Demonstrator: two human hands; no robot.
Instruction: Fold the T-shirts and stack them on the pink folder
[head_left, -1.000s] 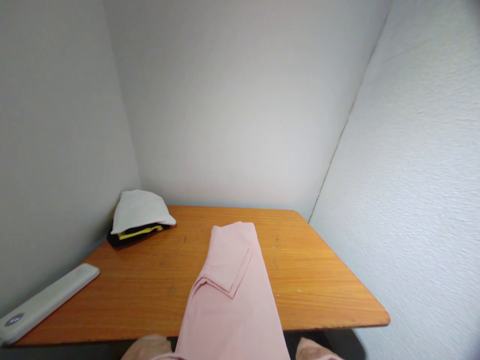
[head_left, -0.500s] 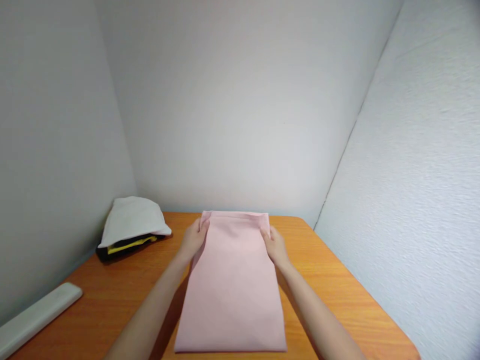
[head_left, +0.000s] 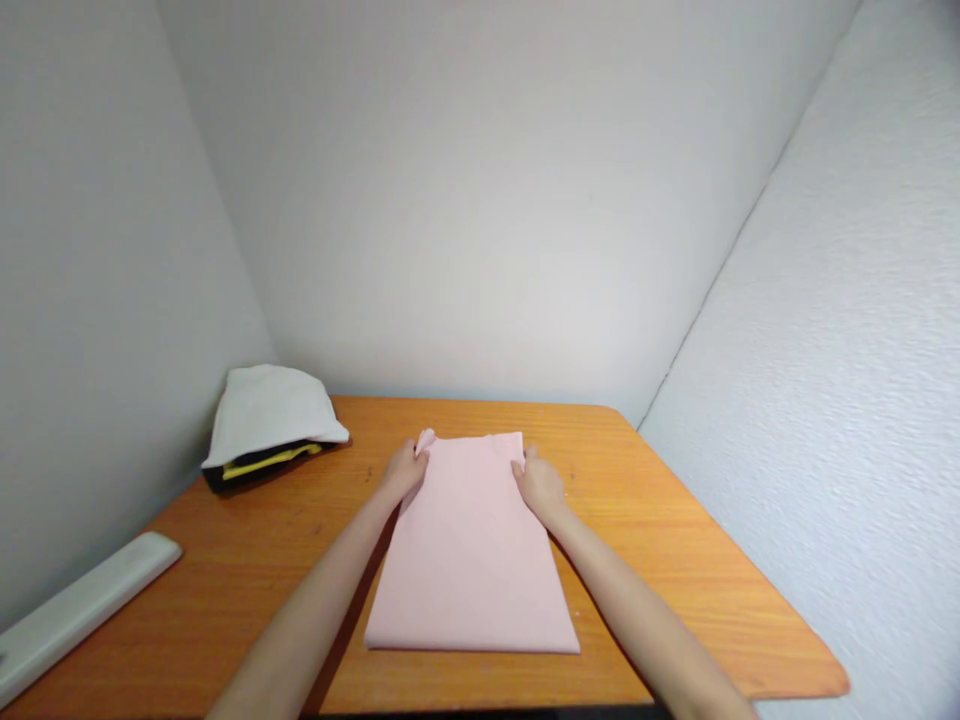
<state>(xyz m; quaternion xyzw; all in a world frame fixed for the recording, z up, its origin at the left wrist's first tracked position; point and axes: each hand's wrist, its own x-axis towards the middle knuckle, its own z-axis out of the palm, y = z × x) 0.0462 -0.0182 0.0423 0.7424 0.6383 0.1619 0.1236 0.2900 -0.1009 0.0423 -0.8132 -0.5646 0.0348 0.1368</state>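
Observation:
A folded pink cloth [head_left: 474,560], perhaps a garment, lies flat on the wooden table in front of me, its wider folded edge nearest me. My left hand [head_left: 407,468] pinches its far left corner, where the fabric bunches up a little. At the far right side, my right hand [head_left: 540,482] grips the cloth's edge between thumb and fingers; some of those fingers are hidden under or behind the hand.
The orange-brown wooden table [head_left: 645,560] meets pale walls at the back and right. At the back left sits a pile of folded fabric [head_left: 274,410], white over yellow and black. A long white object [head_left: 90,605] lies along the left edge.
The cloth's far end has come down from a raised position to the table, both hands lowering with it. My view has tilted down slightly, showing the table's near edge.

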